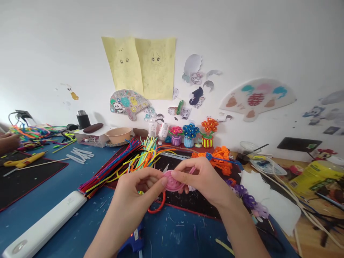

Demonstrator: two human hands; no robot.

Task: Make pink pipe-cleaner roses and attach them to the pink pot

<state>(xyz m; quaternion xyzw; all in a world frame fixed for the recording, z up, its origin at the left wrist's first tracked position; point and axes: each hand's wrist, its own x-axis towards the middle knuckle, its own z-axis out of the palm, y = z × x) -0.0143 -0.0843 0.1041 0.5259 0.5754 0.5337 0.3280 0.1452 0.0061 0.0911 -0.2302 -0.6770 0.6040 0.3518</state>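
Note:
A flat round coil of pink pipe cleaner [172, 182] is held up in front of me over the dark mat. My left hand [142, 186] pinches its left edge between thumb and fingertips. On the other side, the thumb and fingers of my right hand [200, 175] grip the coil, and a pink end sticks up by the index finger. Behind and below the hands lie scissors with a red handle [158, 208], partly hidden. A blue glue gun [136, 239] rests under my left forearm.
Bundled pipe cleaners [115, 165] lie left of centre beside a long white device [48, 224]. Small pots of pipe-cleaner flowers [190, 134] stand by the wall. Orange pieces [221, 159] and purple loops [245, 195] sit at right. Another person's hand [9, 142] shows far left, near a yellow glue gun [24, 160].

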